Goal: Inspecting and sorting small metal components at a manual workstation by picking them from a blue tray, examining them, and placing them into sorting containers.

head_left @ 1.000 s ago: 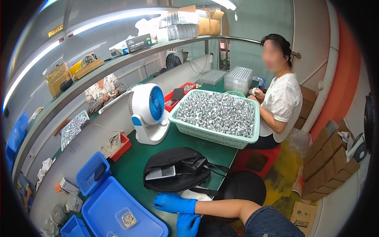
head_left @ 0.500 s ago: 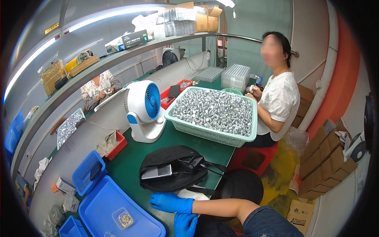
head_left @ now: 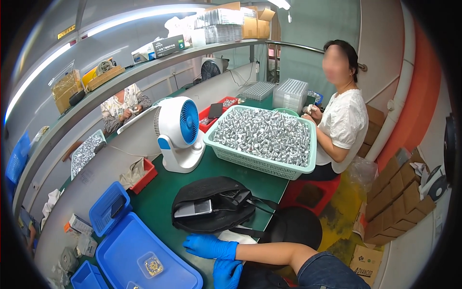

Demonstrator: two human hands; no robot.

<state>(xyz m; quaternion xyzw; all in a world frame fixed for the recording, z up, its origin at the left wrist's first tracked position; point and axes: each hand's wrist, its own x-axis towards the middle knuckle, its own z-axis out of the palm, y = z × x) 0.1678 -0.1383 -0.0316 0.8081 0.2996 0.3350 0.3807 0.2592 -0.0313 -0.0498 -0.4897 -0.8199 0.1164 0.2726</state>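
Observation:
My right hand [head_left: 210, 246], in a blue glove, lies flat on the green table [head_left: 159, 202] with its fingers apart and nothing in it. It rests between the large blue tray [head_left: 130, 245] and the black bag [head_left: 211, 204]. My left hand [head_left: 226, 273], also in a blue glove, sits just below it at the table's near edge, fingers loose and holding nothing. A small clear box with gold parts [head_left: 153, 265] lies in the tray, left of both hands.
A white and blue desk fan [head_left: 179, 135] stands mid-table. Behind it is a green basket [head_left: 262, 166] full of silver parts. A person in a white top [head_left: 342, 126] works at the far end, and another person [head_left: 122, 105] sits behind the shelf. Cardboard boxes [head_left: 392, 202] are stacked at right.

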